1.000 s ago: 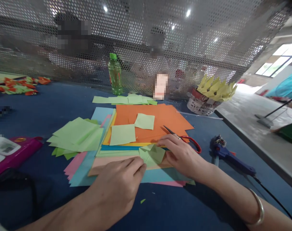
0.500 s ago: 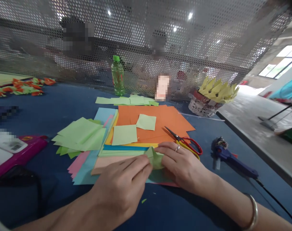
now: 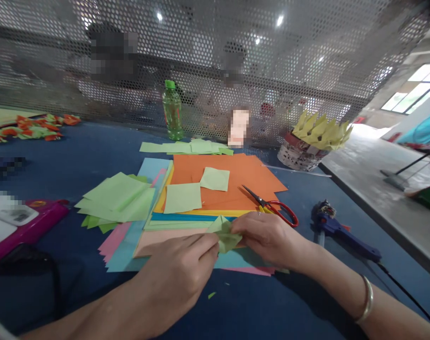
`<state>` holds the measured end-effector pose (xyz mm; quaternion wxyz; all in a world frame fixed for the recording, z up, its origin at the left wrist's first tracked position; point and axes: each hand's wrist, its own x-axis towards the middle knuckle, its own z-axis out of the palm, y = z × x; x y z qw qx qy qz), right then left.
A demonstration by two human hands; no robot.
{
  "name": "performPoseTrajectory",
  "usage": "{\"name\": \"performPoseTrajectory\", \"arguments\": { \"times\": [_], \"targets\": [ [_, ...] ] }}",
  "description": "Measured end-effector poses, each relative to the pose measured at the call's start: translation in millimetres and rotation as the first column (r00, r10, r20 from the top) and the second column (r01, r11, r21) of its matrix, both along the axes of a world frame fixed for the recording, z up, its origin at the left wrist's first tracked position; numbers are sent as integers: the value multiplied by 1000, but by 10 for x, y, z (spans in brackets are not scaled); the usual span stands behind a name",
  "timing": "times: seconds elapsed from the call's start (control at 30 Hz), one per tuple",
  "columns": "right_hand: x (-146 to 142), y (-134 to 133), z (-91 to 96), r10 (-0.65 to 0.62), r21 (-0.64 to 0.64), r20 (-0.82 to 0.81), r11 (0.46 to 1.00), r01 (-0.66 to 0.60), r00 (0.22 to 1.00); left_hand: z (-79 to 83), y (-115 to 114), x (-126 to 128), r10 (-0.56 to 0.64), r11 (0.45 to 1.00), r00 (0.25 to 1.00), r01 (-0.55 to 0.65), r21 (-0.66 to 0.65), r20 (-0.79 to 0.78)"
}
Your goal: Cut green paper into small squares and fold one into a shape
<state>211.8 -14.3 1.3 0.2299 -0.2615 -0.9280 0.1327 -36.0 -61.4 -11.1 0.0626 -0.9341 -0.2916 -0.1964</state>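
Between my two hands is a folded piece of light green paper (image 3: 226,234), creased and partly hidden by fingers. My left hand (image 3: 186,267) pinches its left side. At its right edge my right hand (image 3: 269,237) is closed on it, a ring on one finger. Beneath lies a stack of coloured sheets, with orange paper (image 3: 236,165) on top and light blue paper (image 3: 126,259) below. Two green paper squares (image 3: 183,197) rest on the orange. Scissors (image 3: 266,203) with red and yellow handles lie just beyond my right hand.
A hot glue gun (image 3: 342,236) with its cord lies at right. Green sheets (image 3: 121,196) are piled at left, near a magenta object (image 3: 34,226). Toward the perforated screen (image 3: 207,56) stand a green bottle (image 3: 172,113) and a pot-like paper craft (image 3: 296,153).
The green paper is more exposed between my hands now. My right hand has turned slightly, its fingers pinching the paper's right edge. The things on the table stay put.
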Motion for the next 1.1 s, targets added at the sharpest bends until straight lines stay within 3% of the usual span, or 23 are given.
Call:
{"name": "performPoseTrajectory", "arguments": {
  "times": [0.1,0.2,0.3,0.4,0.5,0.6,0.77,0.93,1.1],
  "targets": [
    [-4,32,31,75,45,-29,996,-74,997,48,-2,27,-24,997,994,15,79,110],
    [-34,-33,74,63,152,68,986,-72,996,67,6,50,12,985,981,-45,166,194],
    [-67,-147,103,23,229,169,972,-62,985,25,13,52,70,989,991,-84,124,113],
    [-92,-224,113,1,244,152,969,-38,988,-31,11,41,66,996,998,-67,63,16],
    [-103,-219,98,-12,155,98,988,-3,995,-37,9,37,55,997,998,-55,52,3],
    [-102,-160,51,-78,-30,36,996,79,996,-4,13,49,49,997,999,-50,64,19],
    [-132,-101,-32,-235,-292,-76,934,204,969,21,-8,79,38,993,999,-41,111,35],
    [-210,-151,-46,-322,-292,-66,911,290,945,25,-57,107,11,994,995,-21,106,95],
    [-270,-195,-9,-383,-206,1,904,375,924,22,-67,120,26,996,986,-41,84,166]
  ]
}}
